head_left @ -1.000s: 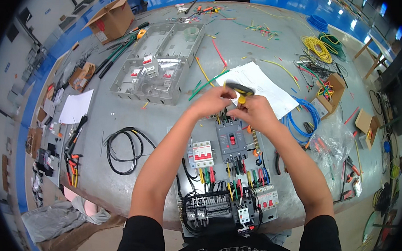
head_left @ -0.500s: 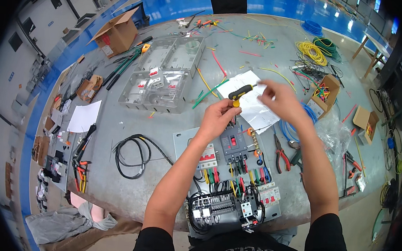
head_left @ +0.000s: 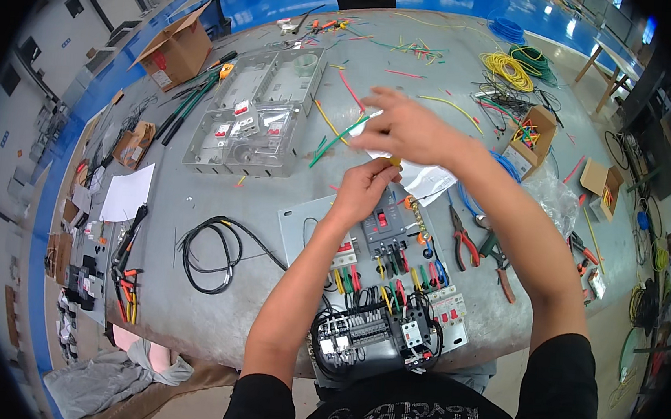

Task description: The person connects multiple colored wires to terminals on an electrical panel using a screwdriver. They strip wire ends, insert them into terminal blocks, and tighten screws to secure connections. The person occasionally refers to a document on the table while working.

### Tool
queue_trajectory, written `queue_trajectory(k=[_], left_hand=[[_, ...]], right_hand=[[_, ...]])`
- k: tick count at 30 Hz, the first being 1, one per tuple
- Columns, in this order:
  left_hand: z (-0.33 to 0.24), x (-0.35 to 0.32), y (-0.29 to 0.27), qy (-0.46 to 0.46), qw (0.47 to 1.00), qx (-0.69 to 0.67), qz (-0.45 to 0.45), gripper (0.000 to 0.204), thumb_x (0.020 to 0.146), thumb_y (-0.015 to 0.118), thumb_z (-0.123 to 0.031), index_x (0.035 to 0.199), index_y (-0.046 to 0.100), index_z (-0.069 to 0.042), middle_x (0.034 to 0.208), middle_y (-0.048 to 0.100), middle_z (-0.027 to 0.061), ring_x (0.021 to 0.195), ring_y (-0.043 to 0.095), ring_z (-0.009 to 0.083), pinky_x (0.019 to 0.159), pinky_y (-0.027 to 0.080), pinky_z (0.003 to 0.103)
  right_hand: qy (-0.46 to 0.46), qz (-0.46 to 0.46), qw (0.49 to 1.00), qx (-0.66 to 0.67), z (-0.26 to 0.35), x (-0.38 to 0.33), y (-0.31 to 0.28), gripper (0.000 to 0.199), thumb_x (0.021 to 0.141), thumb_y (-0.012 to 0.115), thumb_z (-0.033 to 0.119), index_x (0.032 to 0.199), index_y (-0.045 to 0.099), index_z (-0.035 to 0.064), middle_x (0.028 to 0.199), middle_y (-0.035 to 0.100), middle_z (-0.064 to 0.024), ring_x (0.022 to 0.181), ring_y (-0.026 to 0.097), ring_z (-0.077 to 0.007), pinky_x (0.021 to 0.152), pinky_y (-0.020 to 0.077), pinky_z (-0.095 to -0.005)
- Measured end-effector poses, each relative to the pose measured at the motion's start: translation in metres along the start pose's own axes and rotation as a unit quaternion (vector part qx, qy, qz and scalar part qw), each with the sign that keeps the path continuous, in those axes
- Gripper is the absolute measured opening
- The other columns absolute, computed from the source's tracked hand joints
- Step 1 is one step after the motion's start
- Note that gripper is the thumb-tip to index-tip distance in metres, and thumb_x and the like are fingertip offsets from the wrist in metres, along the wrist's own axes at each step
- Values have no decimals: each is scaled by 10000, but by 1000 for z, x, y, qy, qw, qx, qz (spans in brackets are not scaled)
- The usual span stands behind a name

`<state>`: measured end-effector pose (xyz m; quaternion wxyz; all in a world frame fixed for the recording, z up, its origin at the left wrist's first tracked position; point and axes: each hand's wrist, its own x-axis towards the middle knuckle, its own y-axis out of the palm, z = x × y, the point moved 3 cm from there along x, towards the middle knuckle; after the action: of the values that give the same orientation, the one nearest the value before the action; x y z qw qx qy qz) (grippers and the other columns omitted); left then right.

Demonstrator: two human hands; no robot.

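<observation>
My left hand point(head_left: 365, 190) is closed, its thumb and fingertips pinching the yellow collar of a screwdriver point(head_left: 395, 160) above the far end of the moulded-case breaker point(head_left: 382, 224). The tool's black-and-yellow handle is hidden behind my right hand point(head_left: 413, 127), which hovers over it, blurred, with fingers stretched out and apart. The grey breaker has a red toggle and sits on a metal mounting plate point(head_left: 293, 226). Nearer me, the plate bears a terminal block point(head_left: 359, 327), a contactor point(head_left: 412, 334) and small breakers with red switches point(head_left: 450, 316), joined by coloured wires.
Red-handled pliers point(head_left: 465, 239) lie right of the plate, a black cable coil point(head_left: 211, 255) left of it. Beyond are clear-lidded grey enclosures point(head_left: 249, 155), white papers point(head_left: 430, 184) and a carton of coloured pieces point(head_left: 532, 138). Yellow point(head_left: 507, 71) and green wire coils point(head_left: 533, 61) lie far right.
My right hand has swept leftward over the screwdriver and now covers its handle. My left hand keeps its pinch on the collar. The whole view has shifted slightly.
</observation>
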<state>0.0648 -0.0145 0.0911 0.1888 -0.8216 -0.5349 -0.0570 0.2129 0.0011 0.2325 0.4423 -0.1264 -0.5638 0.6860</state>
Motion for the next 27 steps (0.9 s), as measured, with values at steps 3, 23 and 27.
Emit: queue_trajectory(k=[3,23,27], left_hand=[[5,-2,2,-18,1000,-17,-12,226,1089,616,-189,1128,715,10,978,778,89,894,701,160,852,545,320],[6,-7,-1,-13,993,115,28,244,1136,485,-219,1105,604,-8,997,695,137,924,661,287,867,523,402],[6,-7,3,8,993,116,25,237,1134,490,-230,1097,583,-16,978,685,151,912,655,331,863,517,418]], right_hand=[[79,-37,996,-25,-30,-25,-13,419,963,744,478,999,850,74,1484,619,-247,1516,440,-424,1205,394,-536],[-10,-21,999,48,-6,7,19,603,1002,624,615,1029,859,61,1506,602,-260,1541,375,-453,1217,387,-514],[76,-41,996,-26,-28,-40,-20,543,980,672,574,1003,862,65,1422,667,-238,1502,448,-427,1191,427,-492]])
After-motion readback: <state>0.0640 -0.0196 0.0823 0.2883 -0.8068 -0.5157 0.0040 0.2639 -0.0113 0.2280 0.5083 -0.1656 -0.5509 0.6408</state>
